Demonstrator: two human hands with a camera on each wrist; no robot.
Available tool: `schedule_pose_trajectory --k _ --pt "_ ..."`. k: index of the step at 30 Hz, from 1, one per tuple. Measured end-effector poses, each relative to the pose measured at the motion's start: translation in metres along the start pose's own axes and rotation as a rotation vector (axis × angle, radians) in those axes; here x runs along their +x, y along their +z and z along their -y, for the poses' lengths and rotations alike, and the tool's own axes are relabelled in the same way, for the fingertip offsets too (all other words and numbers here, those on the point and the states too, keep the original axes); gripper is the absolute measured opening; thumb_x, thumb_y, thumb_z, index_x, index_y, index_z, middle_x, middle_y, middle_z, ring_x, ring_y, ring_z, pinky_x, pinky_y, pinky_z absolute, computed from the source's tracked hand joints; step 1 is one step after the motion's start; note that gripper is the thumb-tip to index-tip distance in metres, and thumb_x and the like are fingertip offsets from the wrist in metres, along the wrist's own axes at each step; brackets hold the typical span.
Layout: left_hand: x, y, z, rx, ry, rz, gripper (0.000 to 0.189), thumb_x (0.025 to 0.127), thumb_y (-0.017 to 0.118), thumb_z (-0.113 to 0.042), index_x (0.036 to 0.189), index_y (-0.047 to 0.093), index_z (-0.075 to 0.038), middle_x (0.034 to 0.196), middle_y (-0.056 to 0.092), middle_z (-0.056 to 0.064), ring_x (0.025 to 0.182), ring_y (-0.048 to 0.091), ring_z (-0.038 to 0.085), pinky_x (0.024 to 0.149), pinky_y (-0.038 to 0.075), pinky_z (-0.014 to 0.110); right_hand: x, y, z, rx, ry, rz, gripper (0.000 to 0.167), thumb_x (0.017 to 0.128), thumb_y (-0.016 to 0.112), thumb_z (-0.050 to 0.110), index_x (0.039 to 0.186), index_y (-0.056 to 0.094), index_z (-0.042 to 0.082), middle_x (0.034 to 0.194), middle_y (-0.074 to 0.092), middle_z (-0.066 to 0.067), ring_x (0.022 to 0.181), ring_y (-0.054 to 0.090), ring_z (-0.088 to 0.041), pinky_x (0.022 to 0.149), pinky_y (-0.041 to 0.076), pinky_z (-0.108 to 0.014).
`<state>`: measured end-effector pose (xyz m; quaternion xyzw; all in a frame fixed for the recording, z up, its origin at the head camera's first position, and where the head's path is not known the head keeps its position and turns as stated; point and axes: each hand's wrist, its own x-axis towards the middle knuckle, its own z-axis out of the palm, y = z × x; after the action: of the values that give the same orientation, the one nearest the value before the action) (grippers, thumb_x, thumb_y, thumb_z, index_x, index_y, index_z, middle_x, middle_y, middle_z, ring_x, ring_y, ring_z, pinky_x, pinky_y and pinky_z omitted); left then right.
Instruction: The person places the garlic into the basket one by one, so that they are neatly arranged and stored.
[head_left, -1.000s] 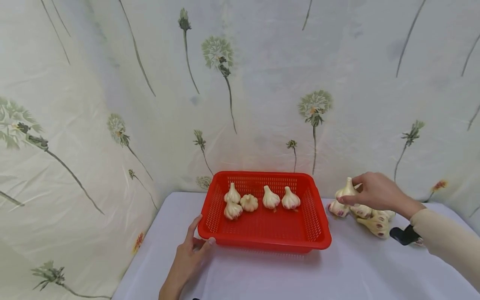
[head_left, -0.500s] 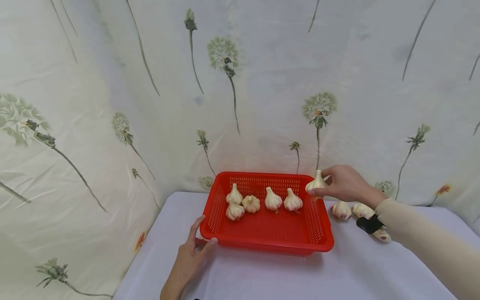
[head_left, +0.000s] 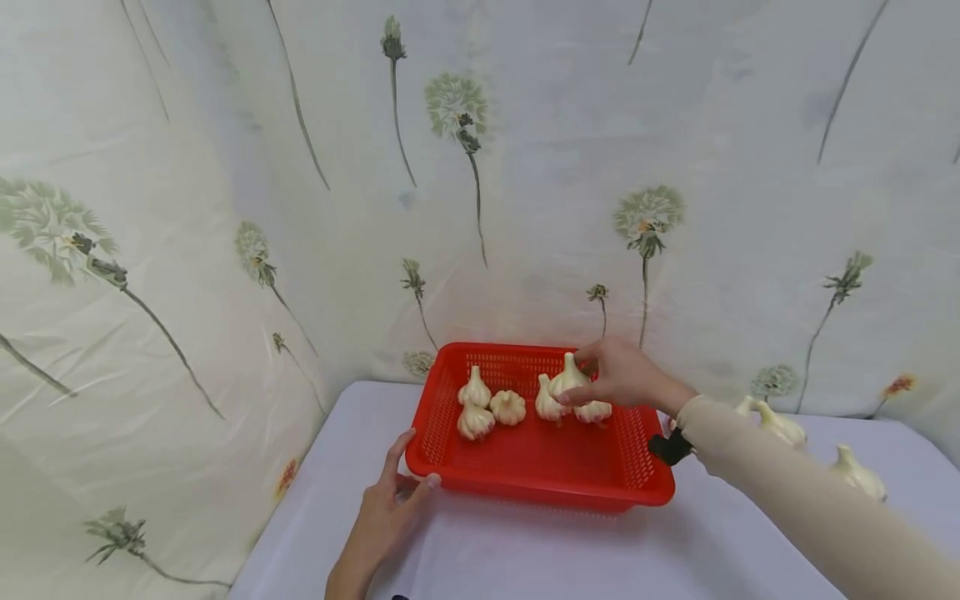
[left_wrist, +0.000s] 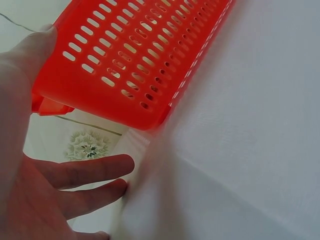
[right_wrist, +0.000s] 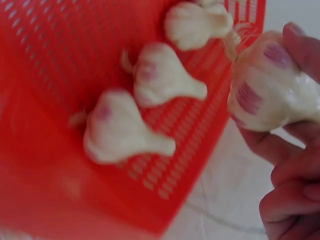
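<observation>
My right hand (head_left: 626, 375) pinches a garlic bulb (head_left: 567, 377) between thumb and fingers, over the right half of the red basket (head_left: 525, 485). In the right wrist view, purple patches show on this held bulb (right_wrist: 270, 85). Below it, other garlic bulbs (head_left: 508, 407) lie in the basket, one partly covered by my fingers. My left hand (head_left: 386, 508) rests at the basket's front left corner, thumb and index finger spread along the rim. The left wrist view shows its thumb on the basket's rim and the remaining fingers (left_wrist: 95, 170) extended, holding nothing.
More garlic bulbs (head_left: 782, 423) lie on the white-covered table (head_left: 525, 558) right of the basket, several partly hidden by my right forearm. Behind the table hangs a pale curtain (head_left: 540, 208) with dandelion prints.
My right hand has carried the garlic bulb leftward, from above the loose bulbs on the right to over the basket. My left hand has stayed at the basket's corner.
</observation>
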<state>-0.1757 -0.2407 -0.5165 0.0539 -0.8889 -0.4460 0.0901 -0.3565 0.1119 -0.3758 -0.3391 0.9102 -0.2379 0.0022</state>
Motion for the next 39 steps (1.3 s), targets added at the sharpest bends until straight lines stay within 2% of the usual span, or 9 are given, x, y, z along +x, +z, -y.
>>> schedule_pose_trajectory --k 5,10,13,19,23,27,31,34,39 --pt "0.000 0.000 0.000 -0.014 0.014 0.001 0.075 0.095 0.069 -0.062 0.159 0.033 -0.046 0.106 0.078 0.006 0.098 0.072 0.020 0.089 0.059 0.054 0.011 0.023 0.010 0.094 0.018 0.111 0.046 0.077 0.095 0.044 0.111 0.083 0.015 0.098 0.079 0.002 0.087 0.068 -0.015 0.068 0.056 -0.029" --pt "0.000 0.000 -0.001 -0.016 0.007 0.004 0.076 0.095 0.069 -0.062 0.160 0.032 -0.047 0.107 0.078 0.007 0.096 0.071 0.019 0.087 0.059 0.050 0.022 0.047 0.014 0.093 -0.056 0.193 0.030 0.076 0.096 0.043 0.086 0.079 0.020 0.084 0.076 0.008 0.087 0.070 -0.012 0.071 0.054 -0.030" --pt "0.001 0.000 -0.001 -0.018 0.005 0.008 0.076 0.095 0.069 -0.062 0.160 0.032 -0.047 0.107 0.077 0.008 0.095 0.070 0.019 0.084 0.059 0.046 0.026 0.059 0.012 0.079 -0.113 0.200 0.029 0.078 0.095 0.040 0.075 0.071 0.023 0.074 0.068 0.012 0.085 0.067 -0.008 0.072 0.050 -0.029" --pt "0.001 -0.001 0.000 -0.017 0.020 0.004 0.076 0.095 0.070 -0.060 0.160 0.032 -0.047 0.104 0.077 0.007 0.090 0.067 0.016 0.077 0.054 0.039 0.031 0.076 0.007 0.066 -0.138 0.221 0.032 0.080 0.094 0.035 0.073 0.066 0.022 0.067 0.046 0.009 0.070 0.045 -0.008 0.073 0.041 -0.031" --pt "0.002 -0.001 0.001 -0.022 0.018 0.008 0.076 0.096 0.069 -0.059 0.160 0.032 -0.047 0.104 0.077 0.006 0.090 0.067 0.015 0.076 0.053 0.036 0.035 0.086 0.008 0.050 -0.170 0.221 0.031 0.079 0.094 0.031 0.074 0.066 0.020 0.066 0.045 0.008 0.064 0.039 -0.006 0.069 0.035 -0.031" --pt "0.001 0.000 0.000 -0.019 0.003 0.019 0.077 0.096 0.069 -0.060 0.161 0.032 -0.045 0.105 0.076 0.008 0.088 0.066 0.016 0.074 0.053 0.034 0.039 0.092 0.009 0.037 -0.180 0.209 0.025 0.078 0.096 0.028 0.081 0.073 0.019 0.072 0.063 0.009 0.068 0.052 -0.005 0.065 0.044 -0.025" --pt "-0.002 -0.001 -0.001 -0.009 -0.008 0.017 0.078 0.095 0.070 -0.060 0.161 0.032 -0.044 0.107 0.076 0.009 0.087 0.066 0.017 0.074 0.054 0.035 0.041 0.097 0.008 0.014 -0.141 0.183 0.025 0.077 0.097 0.028 0.093 0.078 0.023 0.095 0.080 0.005 0.089 0.073 -0.012 0.083 0.060 -0.035" --pt "-0.002 -0.002 -0.001 -0.002 -0.008 0.011 0.078 0.095 0.070 -0.060 0.161 0.032 -0.045 0.108 0.077 0.009 0.088 0.067 0.016 0.075 0.055 0.036 0.043 0.099 0.007 0.015 -0.112 0.179 0.030 0.078 0.096 0.028 0.101 0.079 0.021 0.102 0.081 0.003 0.096 0.075 -0.016 0.089 0.062 -0.041" --pt "-0.002 -0.002 -0.002 -0.003 0.009 0.009 0.077 0.096 0.069 -0.060 0.161 0.031 -0.045 0.107 0.077 0.009 0.089 0.067 0.016 0.076 0.054 0.037 0.047 0.102 0.004 -0.011 -0.099 0.154 0.038 0.078 0.096 0.034 0.107 0.080 0.019 0.102 0.080 0.003 0.095 0.074 -0.017 0.085 0.062 -0.039"
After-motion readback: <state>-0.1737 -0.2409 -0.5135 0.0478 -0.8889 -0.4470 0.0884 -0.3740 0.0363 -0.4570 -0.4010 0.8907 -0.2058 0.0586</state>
